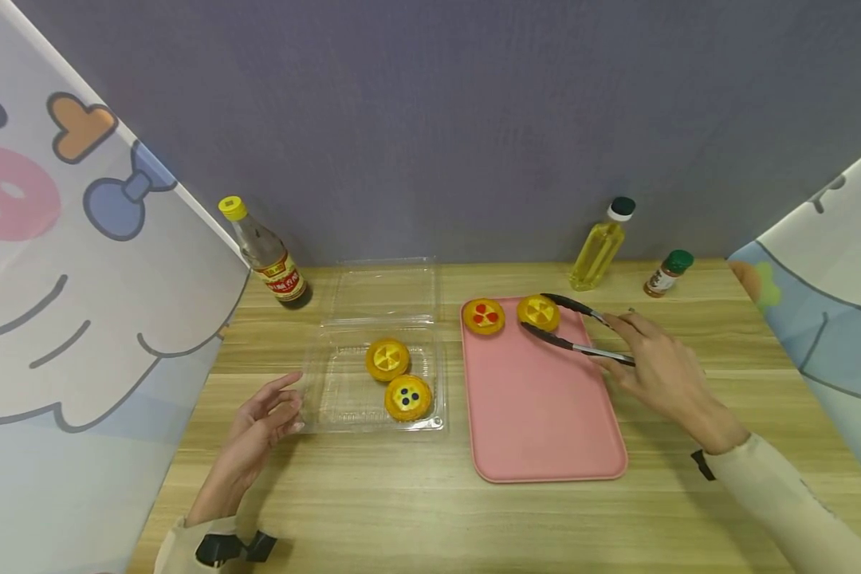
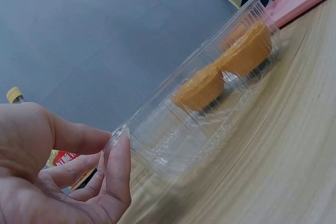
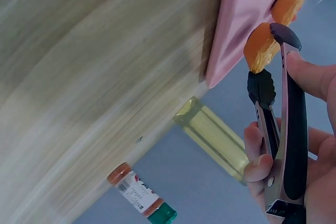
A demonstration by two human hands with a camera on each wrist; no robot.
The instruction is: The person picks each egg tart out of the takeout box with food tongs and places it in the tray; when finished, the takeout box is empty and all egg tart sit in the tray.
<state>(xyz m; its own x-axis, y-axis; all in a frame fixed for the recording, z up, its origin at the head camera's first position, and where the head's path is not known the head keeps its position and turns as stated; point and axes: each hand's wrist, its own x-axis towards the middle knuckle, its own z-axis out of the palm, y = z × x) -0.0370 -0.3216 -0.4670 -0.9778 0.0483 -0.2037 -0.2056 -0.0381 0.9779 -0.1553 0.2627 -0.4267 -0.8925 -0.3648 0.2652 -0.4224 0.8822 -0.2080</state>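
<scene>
My right hand (image 1: 660, 371) grips a pair of tongs (image 1: 581, 348) with black tips and metal arms. The tips stand on either side of a tart with yellow wedges (image 1: 538, 312) at the pink tray's (image 1: 545, 414) back right corner. A tart with red hearts (image 1: 484, 316) sits left of it. My left hand (image 1: 261, 422) pinches the near left rim of a clear plastic box (image 2: 173, 150) between thumb and finger. Inside the box are another yellow-wedge tart (image 1: 387, 359) and one with dark berries (image 1: 407, 398). The box's lid (image 1: 383, 291) lies open toward the wall.
A sauce bottle with a yellow cap (image 1: 276, 267) stands at the back left. Behind the tray are an oil bottle (image 1: 599, 251) and a green-capped spice jar (image 1: 666, 277). A grey wall (image 1: 430, 135) closes off the wooden table (image 1: 373, 510) at the back.
</scene>
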